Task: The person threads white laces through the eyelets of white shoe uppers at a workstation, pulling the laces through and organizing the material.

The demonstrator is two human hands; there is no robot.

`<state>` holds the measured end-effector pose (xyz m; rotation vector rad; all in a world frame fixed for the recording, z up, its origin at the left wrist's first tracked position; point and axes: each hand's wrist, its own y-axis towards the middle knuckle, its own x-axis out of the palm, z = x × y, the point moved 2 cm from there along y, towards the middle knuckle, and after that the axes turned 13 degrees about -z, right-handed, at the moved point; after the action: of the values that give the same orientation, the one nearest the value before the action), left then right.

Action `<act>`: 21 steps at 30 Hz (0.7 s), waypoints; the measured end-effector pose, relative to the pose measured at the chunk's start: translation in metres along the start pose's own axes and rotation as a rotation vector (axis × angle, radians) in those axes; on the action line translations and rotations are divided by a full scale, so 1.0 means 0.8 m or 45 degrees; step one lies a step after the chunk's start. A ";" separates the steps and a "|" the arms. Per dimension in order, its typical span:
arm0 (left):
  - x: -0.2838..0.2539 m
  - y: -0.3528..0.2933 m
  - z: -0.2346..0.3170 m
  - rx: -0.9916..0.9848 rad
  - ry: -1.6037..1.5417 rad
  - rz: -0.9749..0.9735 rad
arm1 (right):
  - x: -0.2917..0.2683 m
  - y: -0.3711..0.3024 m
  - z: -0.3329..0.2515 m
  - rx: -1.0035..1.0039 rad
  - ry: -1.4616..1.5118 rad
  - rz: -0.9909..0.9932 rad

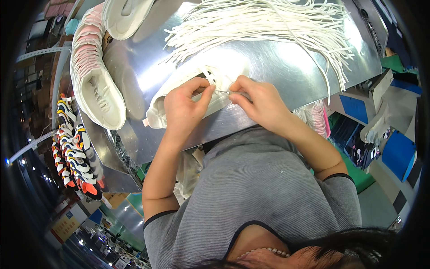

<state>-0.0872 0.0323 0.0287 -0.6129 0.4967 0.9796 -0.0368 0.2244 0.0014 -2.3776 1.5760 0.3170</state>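
A white shoe upper (156,110) lies on the metal table in front of me, partly hidden behind my hands. My left hand (187,101) is over the upper, its thumb and forefinger pinched on a white shoelace (208,77). Close beside it, my right hand (257,99) is also pinched, its fingertips at a thin end between the two hands. That end looks like part of the lace, but it is too small to make out clearly. Beyond the hands spreads a large bundle of loose white shoelaces (251,22).
A nested stack of white and pink shoe uppers (101,101) curves along the table's left side, near another white upper (126,18). The shiny metal table (286,67) carries all these. Colourful shoe uppers (74,148) hang at far left; blue panels (398,154) stand at right.
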 end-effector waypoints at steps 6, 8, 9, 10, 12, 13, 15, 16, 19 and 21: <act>0.000 -0.006 0.002 0.007 -0.057 -0.155 | 0.002 0.001 -0.007 0.104 -0.291 -0.007; 0.010 -0.013 0.011 0.130 0.032 -0.082 | 0.009 0.000 -0.011 0.158 -0.459 -0.002; 0.015 -0.017 0.015 0.191 0.076 -0.046 | 0.015 0.003 -0.011 0.184 -0.472 0.002; 0.019 -0.019 0.018 0.201 0.116 -0.065 | 0.024 0.007 -0.011 0.210 -0.485 0.004; 0.026 -0.023 0.023 0.225 0.191 -0.078 | 0.031 0.015 -0.009 0.234 -0.505 0.017; 0.025 -0.024 0.018 0.310 0.250 -0.050 | 0.031 0.019 -0.006 0.239 -0.504 0.027; 0.023 -0.023 0.014 0.411 0.264 0.072 | 0.030 0.021 -0.006 0.238 -0.463 0.012; 0.022 -0.025 0.013 0.459 0.272 0.137 | 0.026 0.017 -0.006 0.239 -0.425 -0.012; 0.018 -0.037 0.011 0.234 0.275 0.002 | 0.019 0.011 0.000 0.087 -0.407 0.052; 0.018 -0.042 0.007 0.193 0.282 -0.050 | 0.021 0.011 -0.005 0.080 -0.437 0.057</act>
<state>-0.0504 0.0305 0.0318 -0.5949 0.7459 0.8323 -0.0387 0.2052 -0.0013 -2.1056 1.4552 0.6365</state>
